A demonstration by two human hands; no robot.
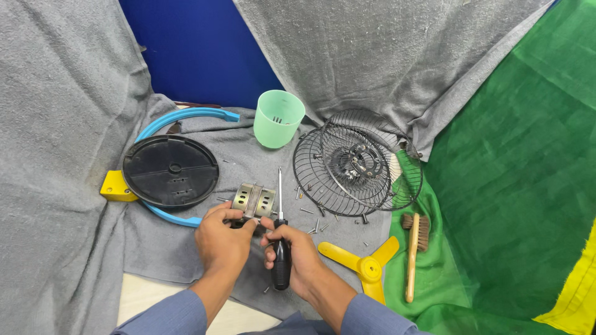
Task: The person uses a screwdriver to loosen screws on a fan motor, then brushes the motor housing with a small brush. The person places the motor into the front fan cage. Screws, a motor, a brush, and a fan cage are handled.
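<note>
1. Centrally, the left hand [222, 239] is clamped on a small metal motor [254, 200], fingers curled round its lower edge, holding it just above the grey cloth [186, 248].
2. Right hand [297, 251] is closed round the black handle of a screwdriver [280, 232]; the thin shaft points up and away, just beside the motor's right edge.
3. Both thumbs meet near the motor's bottom right corner, touching or nearly so; which, I cannot tell.
4. Loose screws [316, 224] lie scattered on the cloth to the right of the screwdriver shaft.
5. Left of the hands lies a black disc [171, 170] on a blue ring [186, 115], with a yellow block [117, 187] at the ring's left edge.
6. Beyond the motor stands a pale green cup [278, 118], upright.
7. Two wire grilles [357, 164] lean together to the right, overlapping.
8. Near the right wrist lies a yellow fan blade [366, 268], and just beside it a wooden brush [416, 248] on green fabric [509, 186].
</note>
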